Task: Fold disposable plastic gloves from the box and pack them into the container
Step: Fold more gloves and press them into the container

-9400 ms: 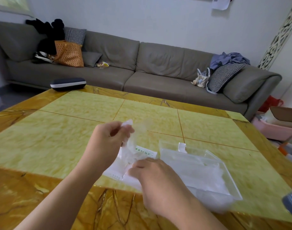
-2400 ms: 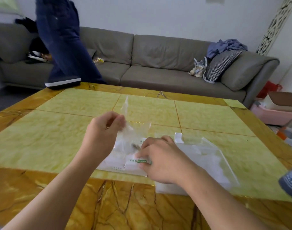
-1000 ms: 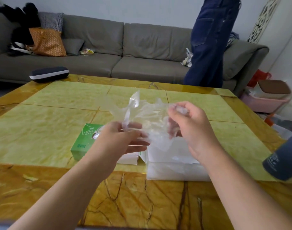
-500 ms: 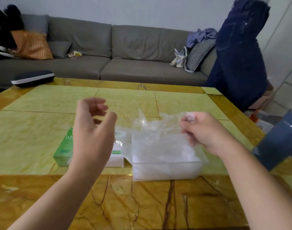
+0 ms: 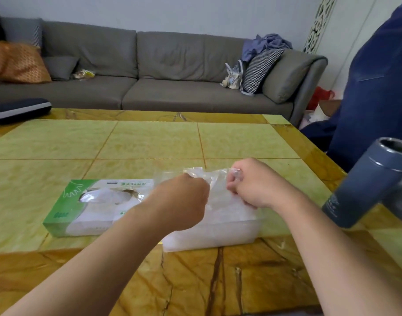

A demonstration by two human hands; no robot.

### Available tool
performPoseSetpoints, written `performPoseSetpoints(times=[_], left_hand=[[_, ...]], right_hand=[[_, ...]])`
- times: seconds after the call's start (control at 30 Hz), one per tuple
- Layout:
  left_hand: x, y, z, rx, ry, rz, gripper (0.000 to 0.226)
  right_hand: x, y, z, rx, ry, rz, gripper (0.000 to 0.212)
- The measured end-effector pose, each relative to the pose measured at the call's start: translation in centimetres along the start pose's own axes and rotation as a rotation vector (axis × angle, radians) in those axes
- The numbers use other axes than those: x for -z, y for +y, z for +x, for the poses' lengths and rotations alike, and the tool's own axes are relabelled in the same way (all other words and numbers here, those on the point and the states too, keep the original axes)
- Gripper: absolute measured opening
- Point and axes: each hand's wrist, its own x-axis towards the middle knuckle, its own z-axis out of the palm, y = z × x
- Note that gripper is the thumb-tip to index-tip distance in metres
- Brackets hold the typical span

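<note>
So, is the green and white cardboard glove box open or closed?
Open: the green and white cardboard glove box has a torn oval hole on top, with clear plastic gloves showing through.

Tabletop [image 5: 149,142]: box [image 5: 81,208] at left, container [image 5: 218,233] touching its right end. Both hands over container, left hand [image 5: 181,201] beside right hand [image 5: 254,185], glove [image 5: 216,179] between them. Flask [image 5: 364,183] at right edge. Case [image 5: 17,109] at far left corner. Sofa [image 5: 172,71] behind tabletop. Person [image 5: 378,83] standing at right.
</note>
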Motion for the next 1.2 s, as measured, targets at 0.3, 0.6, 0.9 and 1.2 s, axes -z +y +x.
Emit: performPoseSetpoints(times=[0.3,0.6,0.9,1.2], left_hand=[[1.3,0.5,-0.2,-0.039,0.151,0.007,0.020],[-1.5,0.1,1.5,0.076,-0.221,-0.221,0.040],[-1.9,0.2,2.6,0.083,-0.391,-0.329,0.026],[-2.1,1.4,2.5,0.042,-0.311,-0.146,0.019]], right_hand=[[-0.8,0.0,0.7,-0.016,0.042,-0.223,0.021],[-1.2,0.5,0.8,-0.050,0.064,-0.239,0.014],[0.1,-0.5,-0.5,-0.072,0.196,-0.222,0.016],[-1.3,-4.8,-2.8,0.133,0.116,0.001,0.015]])
